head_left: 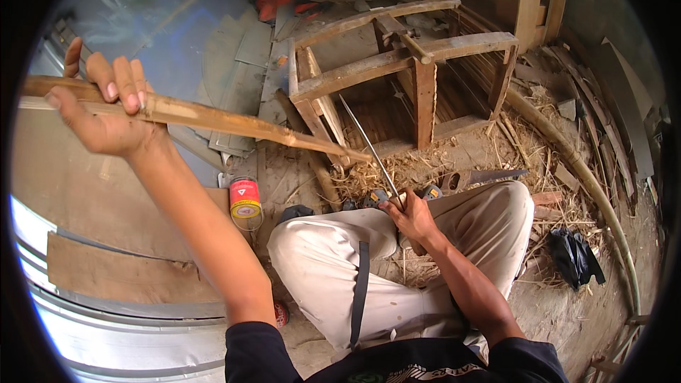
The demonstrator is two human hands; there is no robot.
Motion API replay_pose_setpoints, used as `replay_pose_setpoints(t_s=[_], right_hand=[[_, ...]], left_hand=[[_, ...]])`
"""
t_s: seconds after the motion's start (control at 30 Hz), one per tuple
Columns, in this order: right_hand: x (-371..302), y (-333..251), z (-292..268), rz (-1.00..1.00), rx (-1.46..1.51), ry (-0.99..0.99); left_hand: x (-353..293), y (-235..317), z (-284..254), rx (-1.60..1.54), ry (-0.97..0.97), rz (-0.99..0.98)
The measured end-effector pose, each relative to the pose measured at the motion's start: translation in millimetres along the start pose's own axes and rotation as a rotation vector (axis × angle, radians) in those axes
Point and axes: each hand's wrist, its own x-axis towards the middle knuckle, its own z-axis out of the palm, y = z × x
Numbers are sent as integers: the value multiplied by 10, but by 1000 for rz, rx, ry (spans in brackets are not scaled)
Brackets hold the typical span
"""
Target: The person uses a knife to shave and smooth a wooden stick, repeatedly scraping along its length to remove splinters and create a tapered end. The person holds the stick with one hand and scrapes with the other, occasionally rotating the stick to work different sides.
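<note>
Raised at the left, my left hand grips a long split bamboo strip, thumb below and fingers curled over its top. The strip slopes down to the right, toward the middle of the view. In my right hand, low in front of my crossed legs, is the handle of a long, narrow-bladed knife. Its blade points up and away to the left. It crosses the strip close to the right end; whether the two touch I cannot tell.
A wooden frame on its side stands ahead, with bamboo shavings around it. A hand saw lies beyond my knee. By my left knee is a red and yellow can. Rightward are a long bamboo pole and a black plastic bag.
</note>
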Motion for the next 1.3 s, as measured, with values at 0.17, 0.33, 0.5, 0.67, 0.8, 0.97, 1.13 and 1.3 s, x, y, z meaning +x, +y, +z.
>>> replay_pose_setpoints(t_s=[0.17,0.33,0.5,0.67,0.8,0.97,1.13,1.3], right_hand=[[51,272,4,9,-67,56],[255,463,46,-24,-269,27],[516,481,132,40,-157,-44],[573,322,281,8,-135,-78],[566,203,389,-40,-96,-194],[602,225,394,77,-135,-187],[579,182,309,19,-128,-230],[730,-34,153,19,-138,-219]], left_hand=[[-562,-887,-223,102,160,-54],[-1191,-1385,-264,223,335,-224],[-1251,-1267,-441,267,565,-366],[-1392,-1332,-483,246,477,-358],[-1489,-1361,-450,149,528,-407],[-1457,-1301,-570,54,470,-366],[-1420,-1221,-524,11,436,-311],[-1367,-1160,-604,-26,419,-235]])
